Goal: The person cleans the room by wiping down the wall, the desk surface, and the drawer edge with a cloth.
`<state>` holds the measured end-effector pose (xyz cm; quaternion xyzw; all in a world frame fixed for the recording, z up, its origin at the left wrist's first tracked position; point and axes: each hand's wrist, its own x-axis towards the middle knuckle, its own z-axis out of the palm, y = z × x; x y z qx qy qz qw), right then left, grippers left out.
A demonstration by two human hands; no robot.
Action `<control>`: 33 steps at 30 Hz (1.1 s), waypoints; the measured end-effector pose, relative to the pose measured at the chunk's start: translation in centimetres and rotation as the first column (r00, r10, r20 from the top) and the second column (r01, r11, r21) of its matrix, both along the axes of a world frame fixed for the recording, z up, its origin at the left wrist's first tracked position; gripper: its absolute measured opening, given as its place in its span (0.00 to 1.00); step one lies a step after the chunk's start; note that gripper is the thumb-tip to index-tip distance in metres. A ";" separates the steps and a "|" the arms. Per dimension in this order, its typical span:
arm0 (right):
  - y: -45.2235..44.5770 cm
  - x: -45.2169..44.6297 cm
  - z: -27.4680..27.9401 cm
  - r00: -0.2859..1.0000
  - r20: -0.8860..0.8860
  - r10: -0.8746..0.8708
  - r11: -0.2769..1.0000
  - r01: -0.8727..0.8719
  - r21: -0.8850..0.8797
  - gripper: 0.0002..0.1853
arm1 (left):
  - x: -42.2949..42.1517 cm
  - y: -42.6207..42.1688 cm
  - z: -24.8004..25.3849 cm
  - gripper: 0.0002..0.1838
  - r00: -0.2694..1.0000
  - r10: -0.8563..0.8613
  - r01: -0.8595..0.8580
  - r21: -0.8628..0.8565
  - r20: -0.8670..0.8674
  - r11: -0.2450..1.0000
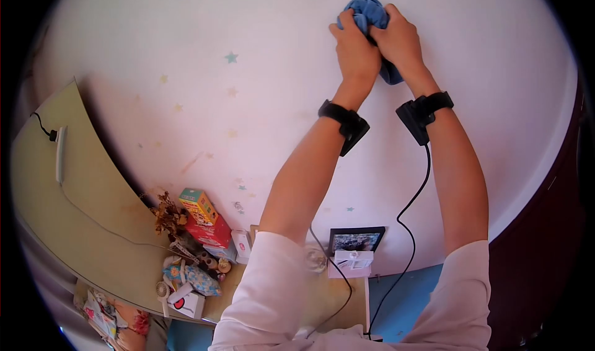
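High up against the pale wall [285, 59], a bunched blue cloth [367, 10] is gripped between both hands. My left hand [356, 47] has its fingers curled into the cloth from the left. From the right, my right hand [400, 39] clasps the same bundle, close beside the left. A darker end of the cloth hangs below, between the wrists. Each wrist wears a black strap with a box, and dark cables run down from them.
Below left, a shelf holds a red box [209, 232], a yellow-green box [197, 206], dried flowers [167, 214] and a small fan [162, 290]. A framed picture [356, 240] leans against the wall. A tall greenish panel [80, 183] stands at left. Star stickers dot the wall.
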<state>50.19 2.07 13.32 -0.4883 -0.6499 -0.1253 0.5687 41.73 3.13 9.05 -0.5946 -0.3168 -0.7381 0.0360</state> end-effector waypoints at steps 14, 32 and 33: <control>-1.9 -11.3 -11.7 0.965 0.245 0.092 0.994 -0.074 -0.082 0.22 | -10.8 -0.1 -13.6 0.30 0.981 -0.093 0.111 -0.102 0.172 0.989; 0.7 2.4 -27.4 0.988 -0.156 0.014 0.998 -0.022 -0.051 0.15 | 2.1 -1.0 -23.4 0.26 0.969 -0.074 -0.007 -0.328 -0.234 0.945; 0.4 2.4 -28.9 0.985 -0.170 0.007 0.998 -0.017 -0.056 0.15 | 2.1 -1.1 -24.8 0.26 0.966 -0.070 -0.019 -0.339 -0.249 0.940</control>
